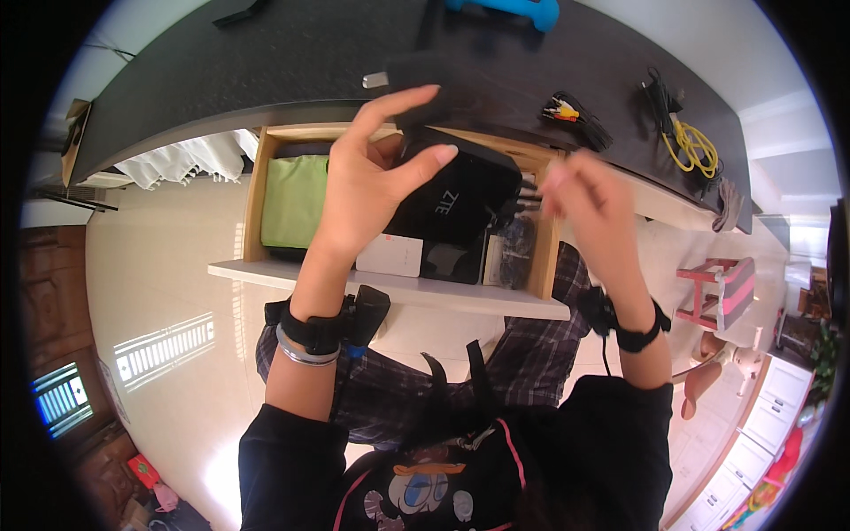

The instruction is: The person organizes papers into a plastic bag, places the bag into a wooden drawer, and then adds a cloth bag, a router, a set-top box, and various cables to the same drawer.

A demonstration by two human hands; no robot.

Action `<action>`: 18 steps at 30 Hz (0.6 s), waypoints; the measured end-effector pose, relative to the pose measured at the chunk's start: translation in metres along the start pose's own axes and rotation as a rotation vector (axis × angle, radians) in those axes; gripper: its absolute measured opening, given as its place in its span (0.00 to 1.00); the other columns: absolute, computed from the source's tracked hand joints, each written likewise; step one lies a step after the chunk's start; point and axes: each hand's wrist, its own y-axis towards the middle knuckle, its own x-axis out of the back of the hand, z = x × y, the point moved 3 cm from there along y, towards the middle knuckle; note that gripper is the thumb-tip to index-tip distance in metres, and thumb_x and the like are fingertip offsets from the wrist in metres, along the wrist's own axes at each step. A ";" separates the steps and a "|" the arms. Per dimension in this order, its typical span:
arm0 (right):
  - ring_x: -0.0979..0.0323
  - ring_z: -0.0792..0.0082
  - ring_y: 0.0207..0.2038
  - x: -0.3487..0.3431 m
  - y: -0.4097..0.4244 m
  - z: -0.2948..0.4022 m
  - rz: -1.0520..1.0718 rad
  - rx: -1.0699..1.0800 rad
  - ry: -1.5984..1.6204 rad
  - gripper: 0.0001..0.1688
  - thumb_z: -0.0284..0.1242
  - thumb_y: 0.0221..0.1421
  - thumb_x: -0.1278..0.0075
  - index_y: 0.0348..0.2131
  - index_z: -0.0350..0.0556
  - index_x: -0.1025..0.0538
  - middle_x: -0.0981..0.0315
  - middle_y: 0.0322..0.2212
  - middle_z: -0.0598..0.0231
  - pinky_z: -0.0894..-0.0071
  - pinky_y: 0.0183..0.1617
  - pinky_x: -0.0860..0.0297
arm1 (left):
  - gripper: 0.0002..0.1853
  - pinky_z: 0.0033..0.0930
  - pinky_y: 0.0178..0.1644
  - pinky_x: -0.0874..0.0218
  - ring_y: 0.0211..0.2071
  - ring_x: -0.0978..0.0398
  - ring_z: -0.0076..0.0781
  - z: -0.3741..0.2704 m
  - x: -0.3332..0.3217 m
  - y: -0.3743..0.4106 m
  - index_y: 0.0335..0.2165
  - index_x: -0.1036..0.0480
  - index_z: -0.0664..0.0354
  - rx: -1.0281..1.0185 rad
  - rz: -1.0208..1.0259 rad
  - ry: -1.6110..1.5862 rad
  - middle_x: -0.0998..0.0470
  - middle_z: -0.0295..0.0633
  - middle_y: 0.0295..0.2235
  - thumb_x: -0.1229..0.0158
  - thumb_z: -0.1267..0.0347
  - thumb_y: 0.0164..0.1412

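My left hand (372,172) is over the middle of an open wooden drawer (550,265), thumb and index finger spread wide. Its thumb overlaps a black ZTE-marked box (458,192) lying at a slant in the drawer; its other fingers are partly hidden. Beyond the index finger, a blurred dark object (422,73) appears at the tabletop edge, close to a small shiny piece (375,81). My right hand (591,199), blurred, has bent fingers at the drawer's right wall, close to dark prongs or cable ends (528,199). Whether it grips them is unclear.
The drawer also holds a green cloth item (292,199), a white box (390,255) and a clear plastic bag (516,252). On the dark tabletop (299,60) lie a blue dumbbell (511,10), bundled AV cables (574,116) and a yellow cable (690,146). A stool (720,292) stands right.
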 end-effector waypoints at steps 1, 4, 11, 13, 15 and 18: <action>0.31 0.69 0.38 -0.002 -0.010 -0.006 0.095 -0.142 -0.015 0.16 0.31 0.52 0.51 0.40 0.42 0.29 0.32 0.39 0.58 0.73 0.39 0.34 | 0.25 0.15 0.30 0.39 0.27 0.32 0.14 -0.006 -0.004 0.002 0.45 0.33 0.61 -0.017 -0.031 -0.067 0.32 0.37 0.43 0.38 0.79 0.46; 0.33 0.73 0.38 -0.028 -0.013 -0.023 0.228 -0.155 0.059 0.20 0.35 0.52 0.50 0.41 0.39 0.31 0.32 0.37 0.59 0.73 0.40 0.35 | 0.25 0.16 0.34 0.36 0.32 0.29 0.19 -0.013 -0.010 0.005 0.45 0.34 0.63 -0.029 -0.088 -0.152 0.32 0.39 0.43 0.39 0.80 0.46; 0.36 0.78 0.39 -0.050 0.007 -0.023 0.099 -0.083 0.556 0.26 0.37 0.52 0.50 0.44 0.36 0.34 0.32 0.37 0.64 0.77 0.44 0.38 | 0.19 0.22 0.39 0.35 0.35 0.30 0.21 0.002 -0.010 0.007 0.43 0.34 0.62 -0.041 -0.118 -0.227 0.34 0.40 0.42 0.42 0.78 0.50; 0.36 0.78 0.39 -0.048 0.005 -0.027 0.166 -0.133 0.551 0.25 0.37 0.53 0.50 0.44 0.36 0.34 0.33 0.37 0.65 0.77 0.43 0.38 | 0.17 0.25 0.39 0.35 0.35 0.28 0.24 0.001 -0.003 0.005 0.42 0.35 0.62 0.038 -0.153 -0.215 0.34 0.39 0.40 0.43 0.76 0.51; 0.37 0.78 0.39 -0.039 0.002 -0.039 0.270 -0.165 0.514 0.25 0.37 0.53 0.50 0.44 0.36 0.34 0.33 0.37 0.65 0.78 0.43 0.38 | 0.13 0.26 0.36 0.34 0.33 0.25 0.30 -0.006 -0.002 0.003 0.37 0.37 0.62 0.102 -0.157 -0.352 0.35 0.39 0.34 0.44 0.74 0.54; 0.36 0.78 0.37 -0.021 0.002 -0.045 0.393 -0.094 0.295 0.27 0.39 0.53 0.50 0.45 0.36 0.35 0.32 0.35 0.65 0.79 0.41 0.38 | 0.11 0.24 0.33 0.33 0.29 0.23 0.34 -0.007 0.017 -0.001 0.34 0.40 0.61 0.154 -0.157 -0.199 0.35 0.39 0.31 0.45 0.74 0.54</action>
